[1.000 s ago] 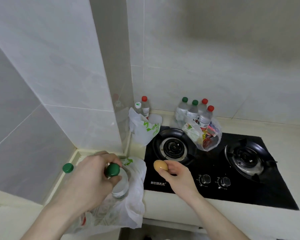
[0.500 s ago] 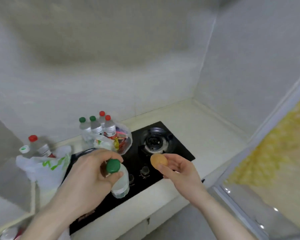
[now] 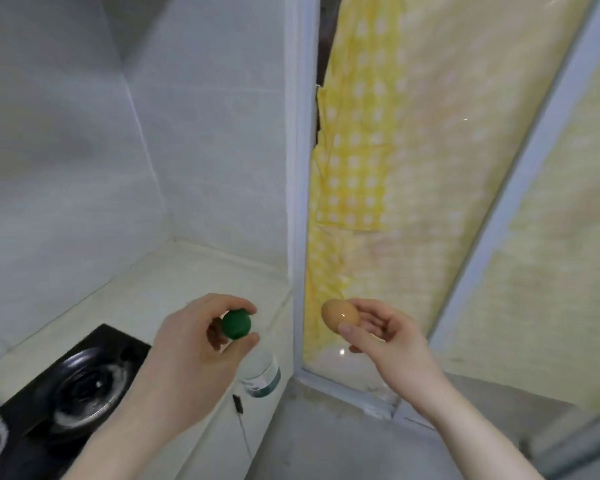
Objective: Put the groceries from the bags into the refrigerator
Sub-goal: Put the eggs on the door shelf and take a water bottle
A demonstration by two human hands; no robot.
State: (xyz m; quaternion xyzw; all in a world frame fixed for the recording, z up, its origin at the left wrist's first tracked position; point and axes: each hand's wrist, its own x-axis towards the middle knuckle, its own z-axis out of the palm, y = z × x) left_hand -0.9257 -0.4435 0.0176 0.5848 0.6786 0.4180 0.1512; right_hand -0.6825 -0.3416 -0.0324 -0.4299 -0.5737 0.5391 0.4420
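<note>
Head view, looking down at two bare hands held out in the air. Left hand curled round the neck of a water bottle, thumb and fingers pinching just under its green cap. Bottle hanging down below that hand, clear body with a bit of green label poking out under the fingers, off the counter and past its front edge. Right hand palm up, fingers bent, gripping a brown egg between thumb and fingertips. Egg sitting at the tip of that hand, on the side nearest the bottle cap. Cap and egg close together at about the same height, not touching, with a gap between the two hands. Black stove with a round burner down at the lower left, on the pale counter, under the left arm. Grey tiled wall behind. Pale door frame standing between the hands, farther back. Yellow checked curtain behind the glass, beyond the egg.
</note>
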